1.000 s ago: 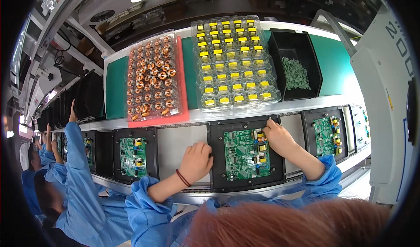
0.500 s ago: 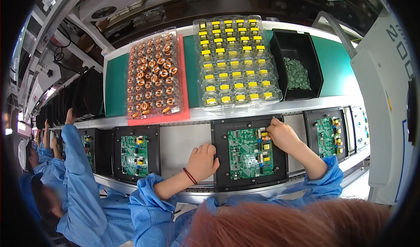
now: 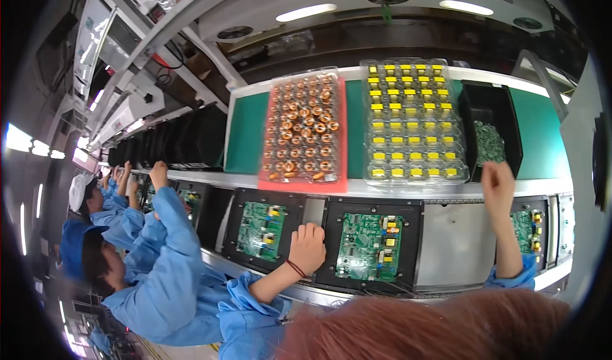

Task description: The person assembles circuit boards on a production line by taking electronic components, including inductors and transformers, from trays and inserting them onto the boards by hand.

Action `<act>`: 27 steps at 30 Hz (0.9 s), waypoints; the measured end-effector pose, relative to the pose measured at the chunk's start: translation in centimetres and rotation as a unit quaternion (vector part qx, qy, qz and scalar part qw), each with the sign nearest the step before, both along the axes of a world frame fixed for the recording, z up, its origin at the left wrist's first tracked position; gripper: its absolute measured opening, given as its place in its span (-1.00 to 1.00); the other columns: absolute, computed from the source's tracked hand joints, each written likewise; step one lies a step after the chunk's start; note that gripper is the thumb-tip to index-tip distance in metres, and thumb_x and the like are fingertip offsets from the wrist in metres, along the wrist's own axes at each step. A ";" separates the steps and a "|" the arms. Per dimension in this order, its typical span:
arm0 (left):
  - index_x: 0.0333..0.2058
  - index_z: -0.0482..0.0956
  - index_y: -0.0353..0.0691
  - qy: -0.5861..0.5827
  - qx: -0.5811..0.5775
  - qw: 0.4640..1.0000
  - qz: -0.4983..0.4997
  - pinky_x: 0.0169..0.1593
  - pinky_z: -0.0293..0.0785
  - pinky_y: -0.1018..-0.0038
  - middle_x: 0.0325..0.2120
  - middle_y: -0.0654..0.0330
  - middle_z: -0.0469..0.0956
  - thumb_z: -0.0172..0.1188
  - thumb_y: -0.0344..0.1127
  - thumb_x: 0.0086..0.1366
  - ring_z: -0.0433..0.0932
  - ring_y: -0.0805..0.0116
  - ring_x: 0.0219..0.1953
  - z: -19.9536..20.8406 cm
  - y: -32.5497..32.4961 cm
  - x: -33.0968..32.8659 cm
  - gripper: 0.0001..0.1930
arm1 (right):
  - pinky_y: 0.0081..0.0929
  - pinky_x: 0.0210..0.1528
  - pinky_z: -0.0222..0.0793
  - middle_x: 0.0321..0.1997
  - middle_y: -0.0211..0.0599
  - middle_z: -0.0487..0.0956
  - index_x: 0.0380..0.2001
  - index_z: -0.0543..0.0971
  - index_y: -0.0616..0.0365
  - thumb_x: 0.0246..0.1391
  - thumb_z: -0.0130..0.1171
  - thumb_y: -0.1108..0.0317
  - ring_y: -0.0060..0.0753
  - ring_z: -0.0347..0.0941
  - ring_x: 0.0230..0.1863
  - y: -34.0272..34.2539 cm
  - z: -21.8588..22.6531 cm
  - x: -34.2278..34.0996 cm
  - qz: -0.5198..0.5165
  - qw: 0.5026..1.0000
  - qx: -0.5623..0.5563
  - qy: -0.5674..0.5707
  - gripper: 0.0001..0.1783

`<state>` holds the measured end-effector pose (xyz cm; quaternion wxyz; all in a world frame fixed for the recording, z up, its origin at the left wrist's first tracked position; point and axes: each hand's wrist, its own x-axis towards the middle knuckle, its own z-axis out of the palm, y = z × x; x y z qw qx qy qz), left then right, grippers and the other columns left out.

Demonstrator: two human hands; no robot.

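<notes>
My left hand [image 3: 307, 248], a dark red band at its wrist, has its fingers bent over the left edge of a black carrier frame [image 3: 331, 274]. Held in that frame is a green circuit board [image 3: 360, 248] with yellow, white and black components along its right side. My right hand [image 3: 498, 188] is off to the right, at the front edge of a black bin [image 3: 510, 115]. Small dark green disc-like parts [image 3: 488, 142] lie in the bin just beyond the fingers. Motion smears those fingers, so whether they hold a part cannot be made out.
Behind the line, a clear tray of copper-wound coils [image 3: 303, 127] lies on a pink sheet [image 3: 342, 137]. Beside it stands a clear tray of yellow-topped transformers [image 3: 414, 124]. Other boards in carriers [image 3: 264, 229] flank mine. A co-worker [image 3: 159, 258] in blue reaches forward at left.
My right hand has left the board and moved to the bin. The carrier has shifted left, closer to its left neighbour, my left hand still at its edge. The view has turned left.
</notes>
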<state>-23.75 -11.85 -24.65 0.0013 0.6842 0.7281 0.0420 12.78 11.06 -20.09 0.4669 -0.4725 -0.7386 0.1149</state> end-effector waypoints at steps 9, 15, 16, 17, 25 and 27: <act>-0.21 0.45 -0.24 -0.019 0.201 0.977 0.062 -0.06 0.31 0.21 -0.21 0.05 0.40 0.20 -0.46 0.03 0.36 0.02 -0.13 7.3 4.5 -5.7 -0.71 | -0.17 -0.13 0.39 -0.17 -0.04 0.48 -0.30 0.53 0.25 -0.11 0.15 0.49 0.06 0.45 -0.16 7.7 -5.5 1.8 -0.095 0.965 -0.145 -0.198 -0.78; -0.25 0.53 -0.27 -0.025 0.238 0.971 -0.018 -0.11 0.39 0.27 -0.28 0.10 0.51 0.18 -0.51 0.07 0.45 0.07 -0.21 6.3 7.7 -9.6 -0.79 | -0.13 -0.13 0.39 -0.20 -0.04 0.46 -0.34 0.55 0.25 -0.14 0.18 0.48 0.08 0.45 -0.18 8.6 -5.1 1.6 -0.058 0.950 -0.192 -0.238 -0.79; -0.24 0.52 -0.25 -0.031 0.218 0.975 -0.009 -0.10 0.38 0.27 -0.27 0.12 0.51 0.17 -0.47 0.09 0.44 0.10 -0.19 6.1 7.7 -9.9 -0.79 | -0.13 -0.15 0.40 -0.23 -0.05 0.46 -0.38 0.56 0.26 -0.14 0.17 0.49 0.08 0.45 -0.20 8.5 -5.3 1.5 -0.047 0.954 -0.176 -0.239 -0.83; -0.22 0.52 -0.22 -0.037 0.199 0.979 -0.001 -0.09 0.37 0.27 -0.26 0.15 0.51 0.15 -0.44 0.11 0.44 0.12 -0.17 6.0 7.9 -10.1 -0.78 | -0.13 -0.16 0.40 -0.25 -0.06 0.47 -0.41 0.56 0.26 -0.14 0.17 0.50 0.08 0.46 -0.22 8.5 -5.5 1.4 -0.037 0.957 -0.159 -0.240 -0.86; -0.12 0.50 -0.23 0.067 0.222 0.969 -0.084 -0.19 0.36 0.29 -0.30 0.11 0.43 0.16 -0.42 0.13 0.44 0.14 -0.26 7.3 8.4 -10.6 -0.71 | -0.13 -0.21 0.41 -0.31 -0.10 0.46 -0.45 0.49 0.25 -0.14 0.08 0.56 0.05 0.45 -0.23 8.5 -6.0 0.4 -0.059 0.946 -0.129 -0.291 -0.90; -0.13 0.51 -0.27 0.057 0.243 0.966 -0.067 -0.16 0.39 0.30 -0.29 0.05 0.41 0.15 -0.46 0.15 0.44 0.09 -0.27 8.0 8.1 -9.3 -0.73 | -0.14 -0.22 0.40 -0.32 -0.10 0.45 -0.42 0.44 0.25 -0.15 0.04 0.59 0.04 0.45 -0.23 8.2 -5.5 0.5 -0.076 0.956 -0.054 -0.277 -0.87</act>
